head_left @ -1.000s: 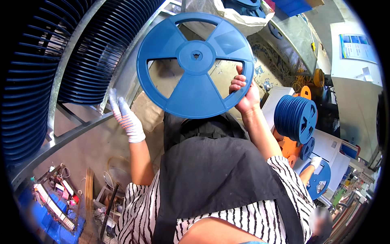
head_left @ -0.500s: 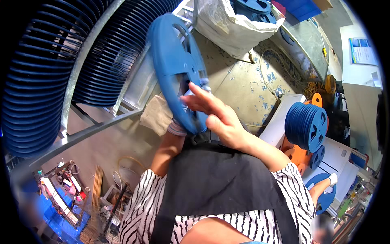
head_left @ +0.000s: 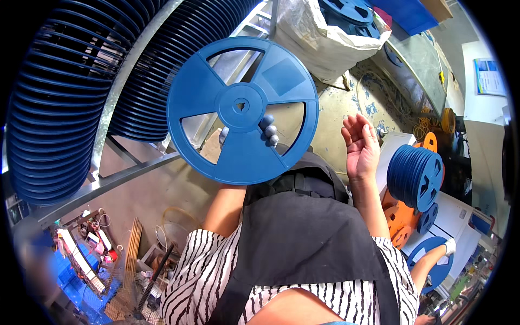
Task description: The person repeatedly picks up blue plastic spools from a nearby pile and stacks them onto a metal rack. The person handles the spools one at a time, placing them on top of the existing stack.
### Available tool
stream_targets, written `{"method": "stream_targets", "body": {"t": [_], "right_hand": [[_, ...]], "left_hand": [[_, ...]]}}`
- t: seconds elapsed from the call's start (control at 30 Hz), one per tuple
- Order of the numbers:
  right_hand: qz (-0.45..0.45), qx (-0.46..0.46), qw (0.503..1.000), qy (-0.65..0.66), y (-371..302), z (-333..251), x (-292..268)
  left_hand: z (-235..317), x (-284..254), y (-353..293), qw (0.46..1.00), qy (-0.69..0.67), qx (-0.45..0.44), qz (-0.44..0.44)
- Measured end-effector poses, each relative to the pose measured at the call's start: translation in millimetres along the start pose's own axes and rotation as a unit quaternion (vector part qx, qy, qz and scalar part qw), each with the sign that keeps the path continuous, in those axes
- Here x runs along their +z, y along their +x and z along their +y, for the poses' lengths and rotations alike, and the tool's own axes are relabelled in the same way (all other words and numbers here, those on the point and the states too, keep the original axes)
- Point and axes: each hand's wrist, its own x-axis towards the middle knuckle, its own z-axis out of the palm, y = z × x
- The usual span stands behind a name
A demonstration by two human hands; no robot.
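Observation:
A flat blue plastic reel (head_left: 241, 157) with three wide cut-outs and a small centre hole faces me, almost head-on. My left hand (head_left: 268, 130) grips it from behind. Its grey-gloved fingertips show through two of the cut-outs; the palm is hidden by the reel. My bare right hand (head_left: 360, 146) is held up to the right of the reel, apart from it. Its palm is turned partly upward and its fingers are stretched out, with nothing in them.
Long rows of dark blue reels (head_left: 51, 119) stand in a metal rack (head_left: 122, 76) at left. A white sack (head_left: 314, 43) holding blue reels is at the back. Stacked blue reels (head_left: 414, 176) lie to the right, near a co-worker's white-gloved hand (head_left: 450, 247) at another reel.
The reel has turned from nearly edge-on to facing me. My right hand has moved away from it to the right, and its palm has turned upward.

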Motion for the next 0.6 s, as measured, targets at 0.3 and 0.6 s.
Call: {"method": "stream_targets", "body": {"t": [0.3,0.6], "right_hand": [[-0.007,0.08,0.996,0.039,7,9,-5],[-0.102,0.102,0.987,0.074,21,16,-8]], "left_hand": [[7,-14,4,0.999,-0.036,0.014,0.01],[10,-6,-8,0.995,0.006,0.075,0.066]]}}
